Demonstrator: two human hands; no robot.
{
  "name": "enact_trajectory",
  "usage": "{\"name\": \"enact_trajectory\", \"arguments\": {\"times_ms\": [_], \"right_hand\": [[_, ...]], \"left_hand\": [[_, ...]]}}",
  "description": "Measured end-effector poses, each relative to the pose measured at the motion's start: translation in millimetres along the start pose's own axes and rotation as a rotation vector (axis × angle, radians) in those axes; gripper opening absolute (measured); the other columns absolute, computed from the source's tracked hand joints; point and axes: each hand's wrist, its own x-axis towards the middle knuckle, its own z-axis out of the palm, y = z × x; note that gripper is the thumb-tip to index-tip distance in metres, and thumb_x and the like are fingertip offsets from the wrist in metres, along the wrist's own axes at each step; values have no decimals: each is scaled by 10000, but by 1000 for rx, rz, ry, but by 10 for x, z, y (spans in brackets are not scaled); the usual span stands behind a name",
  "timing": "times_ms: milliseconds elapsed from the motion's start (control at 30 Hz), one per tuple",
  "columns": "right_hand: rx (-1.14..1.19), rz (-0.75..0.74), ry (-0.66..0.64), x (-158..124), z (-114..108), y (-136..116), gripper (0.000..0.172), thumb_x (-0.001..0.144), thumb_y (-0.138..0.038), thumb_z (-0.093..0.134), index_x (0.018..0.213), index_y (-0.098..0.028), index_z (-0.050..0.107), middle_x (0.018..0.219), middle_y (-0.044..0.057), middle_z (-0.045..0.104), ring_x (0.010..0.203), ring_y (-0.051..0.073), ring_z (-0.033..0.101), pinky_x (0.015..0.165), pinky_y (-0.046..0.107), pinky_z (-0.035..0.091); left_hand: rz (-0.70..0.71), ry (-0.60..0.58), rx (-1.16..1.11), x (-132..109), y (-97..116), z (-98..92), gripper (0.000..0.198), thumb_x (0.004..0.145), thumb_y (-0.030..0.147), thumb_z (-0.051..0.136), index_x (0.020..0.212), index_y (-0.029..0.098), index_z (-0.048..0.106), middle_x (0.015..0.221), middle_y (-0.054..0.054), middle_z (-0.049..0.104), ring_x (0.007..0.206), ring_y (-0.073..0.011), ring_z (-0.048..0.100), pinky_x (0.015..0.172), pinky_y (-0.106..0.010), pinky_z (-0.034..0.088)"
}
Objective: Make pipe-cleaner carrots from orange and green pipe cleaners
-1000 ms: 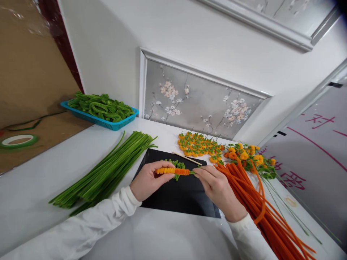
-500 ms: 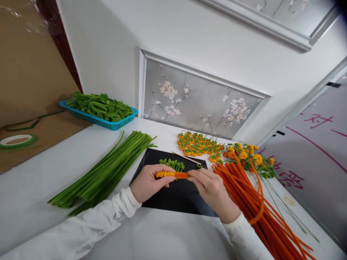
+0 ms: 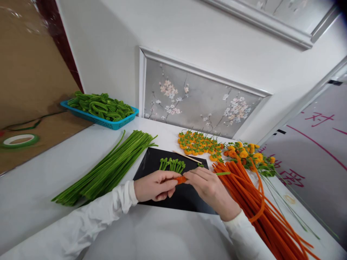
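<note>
Over the black mat [image 3: 187, 200], both hands pinch a coiled orange pipe cleaner [image 3: 180, 179]. My left hand [image 3: 155, 186] has its thumb and fingertips closed on the coil's left end. My right hand [image 3: 211, 187] is closed around the other end, and a green pipe cleaner tip [image 3: 222, 173] sticks out past its knuckles. Most of the coil is hidden by the fingers. Just beyond the hands lies a row of short green pipe cleaner pieces [image 3: 173, 165] with knobbed ends. A thin wooden stick [image 3: 187, 156] rests on the mat's far edge.
Green pipe cleaners [image 3: 108, 169] lie left, orange ones [image 3: 252, 206] right. At the back are small orange-yellow flower heads [image 3: 199, 142] and a bunch of stemmed flowers [image 3: 244, 155]. A blue basket [image 3: 116, 124] holds green loops. Green tape [image 3: 20, 141] sits far left.
My left hand has moved right along the coil, closer to my right hand, covering its yellow part. A green tip now shows beyond my right hand.
</note>
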Motion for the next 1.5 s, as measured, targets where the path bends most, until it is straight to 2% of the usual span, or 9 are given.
{"name": "enact_trajectory", "arguments": {"times_ms": [200,333,567,700,833,1200,1300,1400,1500], "right_hand": [[-5,83,137,-70,-91,151,216,932,-151,471,1009,-221,660,935,56,675,841,172,618,769,328,496],[-55,39,67,-53,-77,132,255,942,-121,432,979,-224,663,919,53,665,801,169,587,739,331,442],[-89,20,43,-3,-91,107,235,952,-145,436,972,-208,661,897,50,661,798,166,564,718,324,382],[-72,20,54,-18,-77,128,230,955,-174,444,971,-221,668,904,46,663,801,155,566,737,322,385],[-68,18,54,-27,-40,130,231,953,-184,450,955,-236,675,903,39,664,783,155,563,709,313,388],[7,-17,-57,22,-10,-8,215,956,-194,444,984,-214,656,922,47,669,812,159,572,728,309,436],[-35,17,8,-15,-58,69,200,943,-214,485,1074,-217,636,980,56,672,863,172,590,766,328,435],[-83,56,89,-76,-103,196,182,936,-229,502,1013,-221,667,941,54,680,828,172,604,763,336,431],[-94,66,90,-107,-110,262,213,942,-191,474,947,-224,684,883,45,679,783,163,602,729,320,426]], "left_hand": [[-94,-7,-289,-12,4,9,425,816,508,580,1083,186,508,648,67,384,406,-22,230,344,-148,96],[-188,-52,-248,-18,6,47,453,837,617,462,1038,212,483,589,90,302,389,-28,140,343,-145,81],[-200,-200,-276,9,-33,148,341,857,559,489,980,247,424,623,81,339,435,-35,252,392,-126,256],[-247,-223,-370,33,-4,197,365,823,573,532,974,269,399,663,71,357,447,-36,264,372,-100,182],[-244,-177,-389,65,-11,220,410,801,628,513,949,260,407,639,78,324,425,-25,165,357,-102,83],[-265,-109,-363,91,2,235,482,757,690,501,856,229,401,583,87,319,393,-19,157,334,-100,71],[-250,-90,-419,77,-4,175,445,777,641,535,858,214,435,589,81,336,397,-15,155,331,-101,64],[-244,-74,-460,62,-7,107,389,809,572,553,857,192,480,604,68,356,405,-18,185,328,-103,67],[-263,-67,-469,58,7,82,359,808,530,577,833,181,498,604,65,358,404,-19,185,328,-103,73]]}}
